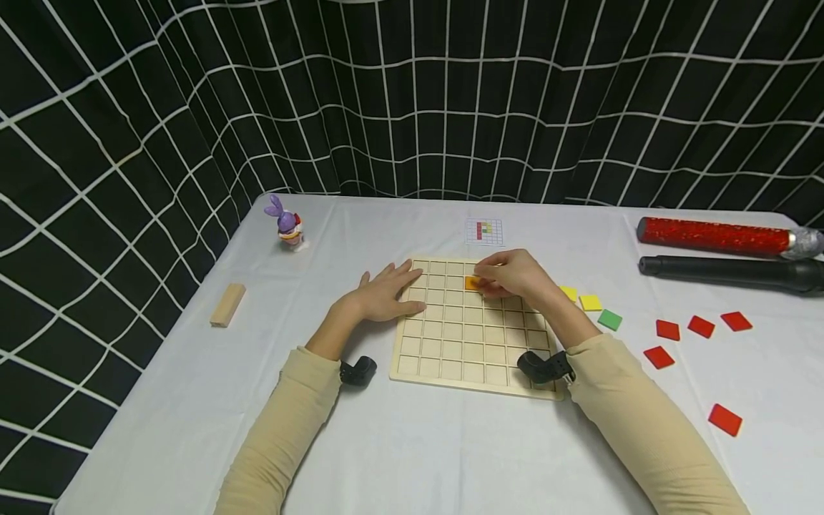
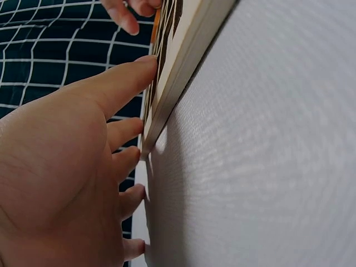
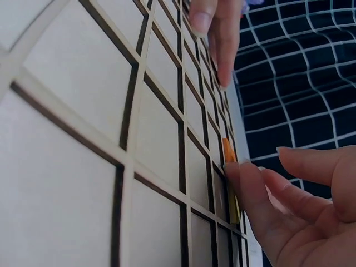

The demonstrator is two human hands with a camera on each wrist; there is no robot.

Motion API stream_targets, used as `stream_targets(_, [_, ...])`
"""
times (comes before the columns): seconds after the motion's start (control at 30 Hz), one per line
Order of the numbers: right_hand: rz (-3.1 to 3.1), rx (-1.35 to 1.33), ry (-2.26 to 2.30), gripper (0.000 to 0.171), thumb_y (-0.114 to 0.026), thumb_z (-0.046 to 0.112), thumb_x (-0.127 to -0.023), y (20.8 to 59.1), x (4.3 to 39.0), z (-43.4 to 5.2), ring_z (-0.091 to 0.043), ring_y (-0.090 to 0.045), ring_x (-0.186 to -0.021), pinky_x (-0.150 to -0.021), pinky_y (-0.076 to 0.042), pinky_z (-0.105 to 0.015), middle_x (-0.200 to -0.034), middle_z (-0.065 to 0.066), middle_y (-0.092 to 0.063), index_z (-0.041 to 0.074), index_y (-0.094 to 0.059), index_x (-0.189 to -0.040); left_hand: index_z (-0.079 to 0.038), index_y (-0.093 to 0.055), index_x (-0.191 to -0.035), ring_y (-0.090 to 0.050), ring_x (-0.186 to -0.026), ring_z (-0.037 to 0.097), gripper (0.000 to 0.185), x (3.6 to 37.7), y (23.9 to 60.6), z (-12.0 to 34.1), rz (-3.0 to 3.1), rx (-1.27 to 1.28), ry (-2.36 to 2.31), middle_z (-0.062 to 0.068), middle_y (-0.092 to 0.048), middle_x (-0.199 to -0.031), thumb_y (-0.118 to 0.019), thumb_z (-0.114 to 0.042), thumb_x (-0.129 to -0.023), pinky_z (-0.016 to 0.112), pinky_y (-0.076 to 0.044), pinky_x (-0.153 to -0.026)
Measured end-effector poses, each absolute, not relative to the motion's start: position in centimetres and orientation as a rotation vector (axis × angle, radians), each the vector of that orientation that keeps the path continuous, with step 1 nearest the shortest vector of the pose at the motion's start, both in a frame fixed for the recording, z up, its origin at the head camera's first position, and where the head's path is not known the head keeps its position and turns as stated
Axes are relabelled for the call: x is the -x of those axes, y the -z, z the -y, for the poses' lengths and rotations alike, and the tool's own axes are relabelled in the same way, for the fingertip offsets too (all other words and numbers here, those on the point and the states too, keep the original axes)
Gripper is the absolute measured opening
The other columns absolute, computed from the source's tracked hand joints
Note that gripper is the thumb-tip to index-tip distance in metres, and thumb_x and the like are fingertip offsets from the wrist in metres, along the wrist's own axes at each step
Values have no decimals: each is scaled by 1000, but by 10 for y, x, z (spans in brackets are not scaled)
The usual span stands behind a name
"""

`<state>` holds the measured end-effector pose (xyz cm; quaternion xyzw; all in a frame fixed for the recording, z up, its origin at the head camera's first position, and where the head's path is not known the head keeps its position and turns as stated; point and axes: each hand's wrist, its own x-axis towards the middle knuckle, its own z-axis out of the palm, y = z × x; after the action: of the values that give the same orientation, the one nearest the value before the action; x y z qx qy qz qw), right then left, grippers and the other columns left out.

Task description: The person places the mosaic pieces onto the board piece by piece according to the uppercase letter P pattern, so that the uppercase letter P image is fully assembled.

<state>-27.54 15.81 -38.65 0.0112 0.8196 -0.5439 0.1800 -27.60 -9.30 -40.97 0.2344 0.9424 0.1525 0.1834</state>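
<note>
A square wooden grid board point(image 1: 450, 332) lies flat on the table. My left hand point(image 1: 386, 293) rests at its far left corner, fingers spread, with the thumb on the grid and some fingertips beyond the edge. Near the far side, an orange tile point(image 1: 472, 283) lies on the grid. My right hand point(image 1: 511, 275) is over that part, and a fingertip touches the orange tile, while the thumb point(image 3: 311, 164) stands apart from it. A yellow strip, apparently another tile point(image 3: 233, 210), shows beside the orange one in the right wrist view; the hand hides it in the head view.
To the right lie two yellow tiles point(image 1: 590, 303), a green tile point(image 1: 610, 320) and several red tiles point(image 1: 725, 420). A colored grid card point(image 1: 484, 232) lies beyond the board. A red tube point(image 1: 714, 237) and black tube point(image 1: 727, 272), wooden block point(image 1: 228, 305) and purple-eared figurine point(image 1: 287, 224) stand farther out.
</note>
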Motion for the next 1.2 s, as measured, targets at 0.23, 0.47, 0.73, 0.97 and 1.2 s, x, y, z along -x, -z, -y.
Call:
stream_targets(0.23, [-2214,13,1635,38,-51,12,-99,386,274,-164,-13,-66,-75,-70,-55,-26,-102,-23,-62,-15,-49,-126,-20,-20,-154,-3,-144,26,74,276,411,93,-2658,-658,-430,1,-5,-159,-47,-54,-95,59,1,-109])
stream_targets(0.47, [-1964,86,1784,45,-46,16,-102,387,274,-176,-13,-65,-79,-80,-53,-29,-101,-16,-64,-15,-40,-134,-20,-19,-154,-3,-144,26,74,277,412,94,-2664,-661,-428,1,-5,-159,-47,-55,-95,59,2,-109])
stream_targets(0.73, [-1836,94,1864,57,-43,33,-103,384,271,-195,-17,-66,-89,-88,-50,-32,-102,-9,-64,-13,-37,-136,-20,-19,-154,-3,-144,26,74,276,411,94,-2664,-665,-427,1,-5,-159,-46,-54,-95,59,2,-109])
stream_targets(0.97, [-1826,112,1902,61,-45,36,-102,378,263,-213,-20,-65,-98,-91,-48,-34,-104,-9,-65,-13,-36,-136,-20,-20,-154,-3,-144,26,73,276,409,93,-2664,-662,-438,2,-6,-159,-47,-54,-95,59,2,-109])
stream_targets(1.2, [-1880,138,1852,62,-43,36,-102,377,251,-234,-21,-64,-101,-91,-48,-33,-108,-11,-65,-15,-34,-136,-19,-20,-154,-3,-144,27,73,276,411,92,-2661,-665,-438,2,-6,-159,-47,-54,-95,59,2,-109])
